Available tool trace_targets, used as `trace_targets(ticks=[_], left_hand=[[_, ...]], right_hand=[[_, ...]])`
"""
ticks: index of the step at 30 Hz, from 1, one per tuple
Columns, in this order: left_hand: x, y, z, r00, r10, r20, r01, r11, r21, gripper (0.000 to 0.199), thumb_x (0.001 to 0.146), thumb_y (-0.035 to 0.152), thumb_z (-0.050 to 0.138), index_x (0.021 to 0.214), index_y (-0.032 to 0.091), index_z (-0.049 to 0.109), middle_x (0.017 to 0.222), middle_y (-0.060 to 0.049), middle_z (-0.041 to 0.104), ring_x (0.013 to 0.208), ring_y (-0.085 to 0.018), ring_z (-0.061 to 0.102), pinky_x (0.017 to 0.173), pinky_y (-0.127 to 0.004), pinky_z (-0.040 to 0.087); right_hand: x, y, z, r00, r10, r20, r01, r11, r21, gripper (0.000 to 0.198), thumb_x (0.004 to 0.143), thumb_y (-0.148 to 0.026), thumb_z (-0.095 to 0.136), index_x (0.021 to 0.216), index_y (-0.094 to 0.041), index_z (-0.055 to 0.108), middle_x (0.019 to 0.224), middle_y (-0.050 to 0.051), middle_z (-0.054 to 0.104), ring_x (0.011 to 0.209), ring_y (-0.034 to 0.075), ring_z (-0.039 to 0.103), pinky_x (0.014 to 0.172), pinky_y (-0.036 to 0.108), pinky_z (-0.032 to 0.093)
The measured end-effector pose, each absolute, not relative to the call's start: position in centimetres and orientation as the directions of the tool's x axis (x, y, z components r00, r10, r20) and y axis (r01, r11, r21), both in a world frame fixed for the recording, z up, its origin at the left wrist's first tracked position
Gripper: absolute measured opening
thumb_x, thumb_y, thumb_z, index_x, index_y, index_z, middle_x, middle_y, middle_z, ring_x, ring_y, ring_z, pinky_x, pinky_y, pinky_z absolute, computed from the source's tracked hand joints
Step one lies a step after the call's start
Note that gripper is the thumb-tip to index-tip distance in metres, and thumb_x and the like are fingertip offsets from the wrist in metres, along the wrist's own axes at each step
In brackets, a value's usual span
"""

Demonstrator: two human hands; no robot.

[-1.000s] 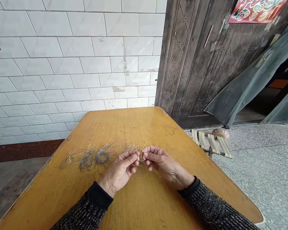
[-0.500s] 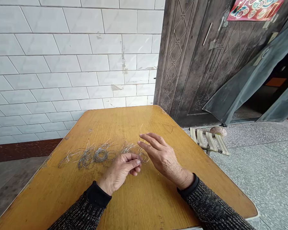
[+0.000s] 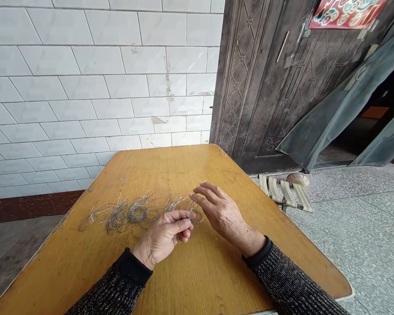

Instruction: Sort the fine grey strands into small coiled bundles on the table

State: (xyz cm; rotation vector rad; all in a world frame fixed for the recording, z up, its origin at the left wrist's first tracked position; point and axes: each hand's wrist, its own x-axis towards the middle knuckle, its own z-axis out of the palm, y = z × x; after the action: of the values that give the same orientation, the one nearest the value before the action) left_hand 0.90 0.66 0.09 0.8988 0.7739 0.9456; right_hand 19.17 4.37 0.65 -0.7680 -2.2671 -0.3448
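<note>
My left hand [image 3: 166,236] is closed in a pinch, thumb against forefinger, over the middle of the table. A thin grey wire [image 3: 190,215] sticks up from its fingertips. Just to the right, my right hand [image 3: 228,218] is held with its fingers stretched out towards the wire; its thumb is hidden behind the palm. To the left lie several loose coils of thin metal wire [image 3: 138,213] with straight ends poking out. Another bunch of wire [image 3: 175,204] shows just beyond my left hand, partly covered by it.
The yellow wooden table [image 3: 197,280] stands near a white tiled wall [image 3: 114,87]. At the right are a dark carved door [image 3: 246,100] and a grey-green curtain [image 3: 328,118]. A low stool with striped webbing [image 3: 285,192] is on the floor beside the table.
The wire end above my right fingers has swung lower and to the right. Both hands stay almost in place, the left turned slightly so its pinch shows more clearly.
</note>
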Motion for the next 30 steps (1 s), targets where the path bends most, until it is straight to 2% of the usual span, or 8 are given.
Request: trace_targets(ticks=[6, 14, 21, 30], left_hand=[[0.87, 0.65, 0.31, 0.391, 0.911, -0.131, -0.395, 0.294, 0.870, 0.019, 0.064, 0.021, 0.074, 0.080, 0.013, 0.069, 0.064, 0.000, 0.058, 0.052, -0.005, 0.047, 0.049, -0.019, 0.032], [0.79, 0.73, 0.56, 0.369, 0.923, -0.108, -0.489, 0.292, 0.822, 0.019, 0.062, 0.016, 0.076, 0.079, 0.013, 0.069, 0.063, 0.000, 0.059, 0.051, -0.004, 0.048, 0.049, -0.016, 0.036], [0.70, 0.83, 0.47, 0.364, 0.928, -0.076, -0.550, 0.280, 0.787, 0.019, 0.062, 0.014, 0.076, 0.079, 0.013, 0.069, 0.064, 0.001, 0.061, 0.052, -0.003, 0.050, 0.049, -0.014, 0.040], [0.75, 0.85, 0.34, 0.335, 0.941, -0.039, -0.580, 0.239, 0.779, 0.017, 0.063, 0.014, 0.075, 0.079, 0.014, 0.069, 0.067, 0.001, 0.062, 0.054, -0.003, 0.053, 0.051, -0.012, 0.042]], right_hand=[[19.01, 4.25, 0.55, -0.542, 0.460, 0.703, 0.614, 0.788, -0.042, 0.031, 0.089, -0.013, 0.036, 0.114, -0.017, 0.054, 0.108, 0.011, 0.058, 0.103, 0.022, 0.049, 0.083, 0.038, 0.048], [18.84, 3.95, 0.38, -0.549, 0.499, 0.670, 0.640, 0.767, -0.046, 0.032, 0.088, -0.012, 0.038, 0.116, -0.017, 0.052, 0.101, 0.010, 0.060, 0.087, 0.020, 0.053, 0.073, 0.034, 0.049], [18.61, 3.80, 0.16, -0.557, 0.504, 0.661, 0.647, 0.761, -0.035, 0.031, 0.088, -0.011, 0.038, 0.115, -0.013, 0.052, 0.100, 0.011, 0.060, 0.085, 0.020, 0.054, 0.070, 0.033, 0.050], [18.37, 3.62, 0.17, -0.516, 0.466, 0.718, 0.588, 0.803, -0.099, 0.029, 0.087, -0.009, 0.036, 0.112, -0.011, 0.052, 0.094, 0.013, 0.059, 0.085, 0.020, 0.056, 0.069, 0.033, 0.052]])
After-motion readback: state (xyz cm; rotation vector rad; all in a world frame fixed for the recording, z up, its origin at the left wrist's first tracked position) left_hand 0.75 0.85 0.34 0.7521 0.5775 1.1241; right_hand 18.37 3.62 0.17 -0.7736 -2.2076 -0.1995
